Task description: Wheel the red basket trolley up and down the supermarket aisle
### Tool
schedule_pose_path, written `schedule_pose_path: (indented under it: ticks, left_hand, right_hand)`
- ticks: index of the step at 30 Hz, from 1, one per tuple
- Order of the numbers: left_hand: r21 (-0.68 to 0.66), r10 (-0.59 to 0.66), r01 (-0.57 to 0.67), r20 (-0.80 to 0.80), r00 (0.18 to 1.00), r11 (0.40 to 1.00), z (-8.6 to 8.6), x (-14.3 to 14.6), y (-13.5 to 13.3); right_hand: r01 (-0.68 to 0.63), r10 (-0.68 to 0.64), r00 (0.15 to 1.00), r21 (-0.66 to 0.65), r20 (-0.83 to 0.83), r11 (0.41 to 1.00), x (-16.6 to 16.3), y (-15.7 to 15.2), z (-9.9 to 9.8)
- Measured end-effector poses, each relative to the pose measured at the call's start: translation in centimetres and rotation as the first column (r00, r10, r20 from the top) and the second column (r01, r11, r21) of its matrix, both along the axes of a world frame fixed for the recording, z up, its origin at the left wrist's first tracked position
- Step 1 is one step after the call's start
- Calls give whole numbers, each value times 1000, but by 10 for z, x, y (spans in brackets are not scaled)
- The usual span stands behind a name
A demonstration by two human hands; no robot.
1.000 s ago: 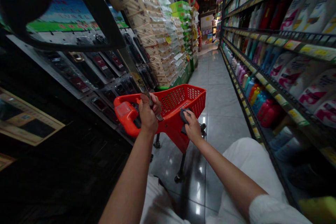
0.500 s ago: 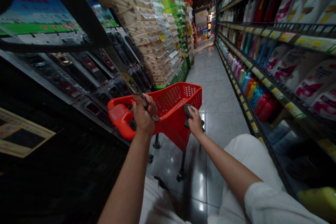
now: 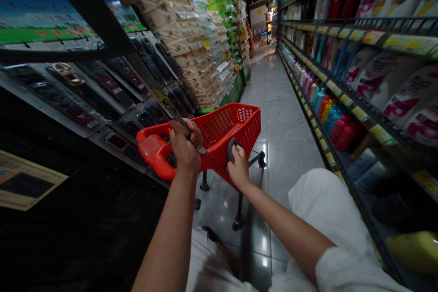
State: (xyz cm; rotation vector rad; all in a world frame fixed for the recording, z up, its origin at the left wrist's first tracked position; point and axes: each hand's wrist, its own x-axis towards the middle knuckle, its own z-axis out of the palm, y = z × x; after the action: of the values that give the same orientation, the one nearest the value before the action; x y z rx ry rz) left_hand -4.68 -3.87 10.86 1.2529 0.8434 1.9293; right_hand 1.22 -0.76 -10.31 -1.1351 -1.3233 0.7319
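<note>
My left hand (image 3: 186, 146) is closed round the lower end of a long, narrow flat strip (image 3: 164, 102). The strip slants up to the left toward a black frame (image 3: 119, 50); whether the two are joined I cannot tell. In my right hand (image 3: 239, 169) is a dark grey, rounded object (image 3: 232, 149), partly covered by the fingers, its kind unclear. Both hands are in front of a small red shopping cart (image 3: 219, 132), which stands on wheels with its handle to the left. The strip's end overlaps the cart's near side in view.
On the right runs a tall shelf (image 3: 359, 114) of bottles with price labels along its edges. Packaged goods hang on a rack (image 3: 102, 86) at the left. Behind the cart rises a stack of wrapped tissue packs (image 3: 191, 41). A tiled aisle (image 3: 284, 114) leads away between them.
My right hand has moved left and slightly down with the dark grey object, closer to my left hand. The left hand keeps its grip on the strip. The view has shifted slightly.
</note>
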Motion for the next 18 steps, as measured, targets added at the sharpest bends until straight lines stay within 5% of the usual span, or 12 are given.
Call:
schedule_pose_path:
  ticks: [7,11,14,18]
  left_hand:
    - [32,0,1,-28,1000,999,0,-2,1]
    - [1,22,-22,-15,1000,1000,1,-4,4]
    - [2,21,-21,-15,1000,1000,1,-4,7]
    - [-10,35,-35,-2,999,999,1,-4,10]
  right_hand:
    - [-181,141,972,222,187,958,18,-22,2]
    - [-198,148,926,113,349,974,35,-17,-10]
    - [-228,199,928,58,314,972,38,-10,-4]
    - [-282,244,946,172,213,944,31,-3,9]
